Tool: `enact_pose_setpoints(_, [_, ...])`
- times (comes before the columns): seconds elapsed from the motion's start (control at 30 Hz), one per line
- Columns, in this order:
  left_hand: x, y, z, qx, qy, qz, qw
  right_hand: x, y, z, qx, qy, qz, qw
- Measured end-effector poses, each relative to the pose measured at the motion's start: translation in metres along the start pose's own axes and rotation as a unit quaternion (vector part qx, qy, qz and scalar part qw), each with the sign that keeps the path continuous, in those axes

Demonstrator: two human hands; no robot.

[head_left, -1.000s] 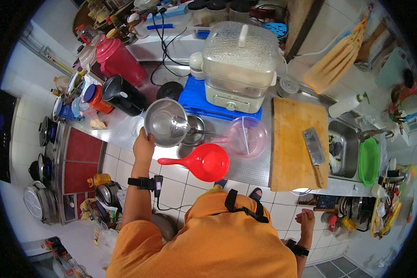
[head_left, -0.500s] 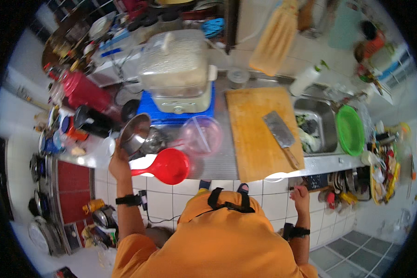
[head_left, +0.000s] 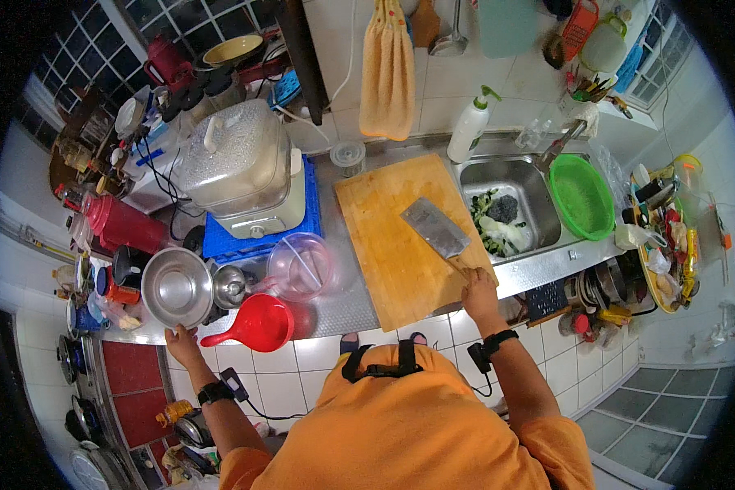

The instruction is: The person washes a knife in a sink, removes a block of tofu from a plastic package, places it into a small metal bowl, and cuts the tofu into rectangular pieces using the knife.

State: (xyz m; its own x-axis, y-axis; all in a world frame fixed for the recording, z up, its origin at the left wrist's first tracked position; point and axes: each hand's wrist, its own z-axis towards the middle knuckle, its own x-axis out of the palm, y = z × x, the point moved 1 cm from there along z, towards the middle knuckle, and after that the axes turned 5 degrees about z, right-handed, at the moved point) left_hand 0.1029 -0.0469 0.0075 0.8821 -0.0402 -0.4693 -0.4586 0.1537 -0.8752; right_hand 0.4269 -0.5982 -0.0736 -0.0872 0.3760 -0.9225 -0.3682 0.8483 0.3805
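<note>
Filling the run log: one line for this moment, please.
left hand: at steel bowl rim | right hand: on cleaver handle | cleaver: flat on board

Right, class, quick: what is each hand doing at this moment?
Left hand: at the steel bowl rim; grip cannot be told.
Right hand: closed on the cleaver handle.

Right hand point(head_left: 477, 287) hides the cleaver point(head_left: 435, 226) handle.

R hand point(head_left: 478, 291) on cleaver point(head_left: 438, 229); L hand point(head_left: 181, 343) by steel bowl point(head_left: 176, 287).
</note>
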Motion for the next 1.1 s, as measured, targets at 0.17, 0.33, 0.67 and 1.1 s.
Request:
enact_pose_setpoints(0.17, [-0.008,0.010,-0.029,-0.138,0.053,-0.247,0.958,0.023,-0.015,0.019,-0.011,0.035,-0.059,0.998])
enact_pose_setpoints(0.33, [0.000,-0.027,-0.084,-0.190,0.070,-0.261,0.944,0.031,-0.025,0.043,-0.022,0.069,-0.062,0.995])
enact_pose_setpoints(0.67, [0.039,-0.060,-0.183,-0.183,0.199,-0.220,0.937,-0.010,-0.045,0.026,0.045,0.157,0.174,0.971])
enact_pose_setpoints(1.1, [0.139,-0.053,-0.254,-0.275,0.452,-0.105,0.842,-0.090,-0.112,-0.046,0.139,0.020,0.212,0.967])
